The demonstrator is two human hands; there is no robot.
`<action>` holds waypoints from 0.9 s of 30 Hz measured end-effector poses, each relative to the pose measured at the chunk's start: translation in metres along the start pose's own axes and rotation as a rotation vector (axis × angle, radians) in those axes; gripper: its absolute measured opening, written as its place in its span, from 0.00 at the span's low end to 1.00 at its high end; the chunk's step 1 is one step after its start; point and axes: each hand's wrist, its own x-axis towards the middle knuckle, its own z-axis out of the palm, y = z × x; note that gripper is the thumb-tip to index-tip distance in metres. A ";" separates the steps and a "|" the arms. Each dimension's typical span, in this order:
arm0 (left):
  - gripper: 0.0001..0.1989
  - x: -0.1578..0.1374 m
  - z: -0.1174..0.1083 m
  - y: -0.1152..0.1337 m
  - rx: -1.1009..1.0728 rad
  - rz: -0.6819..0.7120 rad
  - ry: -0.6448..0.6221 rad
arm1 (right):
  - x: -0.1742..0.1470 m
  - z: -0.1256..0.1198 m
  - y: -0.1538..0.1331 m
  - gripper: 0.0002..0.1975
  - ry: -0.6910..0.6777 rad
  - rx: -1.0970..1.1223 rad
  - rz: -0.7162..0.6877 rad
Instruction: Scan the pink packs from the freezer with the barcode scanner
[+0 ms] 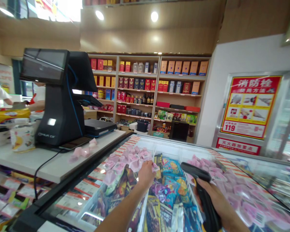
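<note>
In the head view my right hand (211, 196) is wrapped around the grip of a black barcode scanner (195, 171), whose head points left over a glass-topped freezer. My left hand (147, 174) is closed, its fingertips pinching a small pink translucent piece with a white label (155, 167). Beside that hand spreads a pile of similar pink pieces (125, 159), some bearing printed labels. A second pile of pink pieces (241, 190) lies to the right of the scanner. Beneath my hands, wrapped snacks (168, 190) in blue, purple and brown packets show inside the freezer.
A black cash register (60, 106) stands on a white counter (50, 164) at left, with a phone (76, 143), a paper cup (23, 137) and several pink pieces. Behind the freezer rise shelves of boxed goods (137, 83). People (38, 96) are partly visible beyond the register.
</note>
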 end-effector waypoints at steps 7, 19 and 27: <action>0.14 0.013 0.030 0.028 -0.067 0.032 -0.085 | 0.009 -0.037 -0.004 0.17 0.181 -0.025 -0.039; 0.20 0.017 0.005 0.034 0.037 0.102 -0.020 | 0.013 -0.029 -0.003 0.19 0.162 0.006 -0.003; 0.10 0.028 -0.034 -0.023 0.228 -0.004 -0.058 | 0.006 -0.003 0.000 0.16 -0.025 0.172 -0.011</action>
